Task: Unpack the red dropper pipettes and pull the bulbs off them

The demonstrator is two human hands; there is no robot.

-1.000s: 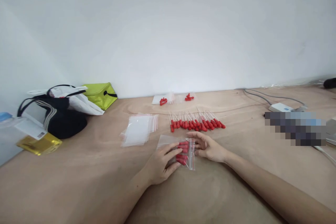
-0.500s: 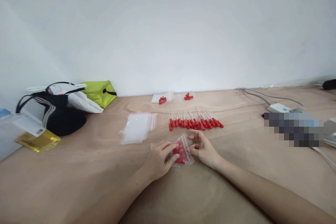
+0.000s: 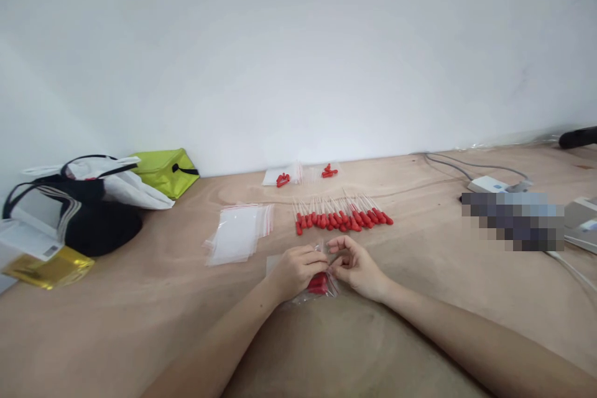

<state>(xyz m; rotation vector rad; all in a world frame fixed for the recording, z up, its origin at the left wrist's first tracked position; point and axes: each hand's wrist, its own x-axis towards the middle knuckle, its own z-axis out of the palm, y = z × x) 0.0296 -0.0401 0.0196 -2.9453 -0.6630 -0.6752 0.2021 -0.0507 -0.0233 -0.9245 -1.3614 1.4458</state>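
A clear zip bag (image 3: 329, 285) with red rubber bulbs (image 3: 318, 283) inside lies on the table in front of me. My left hand (image 3: 296, 270) is closed on the bag near its red-lined opening and covers part of the bulbs. At the right end of the opening, my right hand (image 3: 357, 268) pinches the bag's edge between thumb and fingertips. Just beyond my hands, a row of droppers (image 3: 342, 217) with red bulbs and thin pale stems lies with the stems pointing away. A stack of empty zip bags (image 3: 236, 233) lies to the left.
Small bags with loose red bulbs (image 3: 282, 180) lie by the wall. A black bag (image 3: 102, 224), a lime-green bag (image 3: 165, 174) and a yellow package (image 3: 51, 266) stand at left. On the right are a white power strip (image 3: 487, 185), cables and a blurred-out patch.
My left hand has shifted up and right over the bag to its opening. My right fingers have closed in on the bag's edge. The view has turned slightly.
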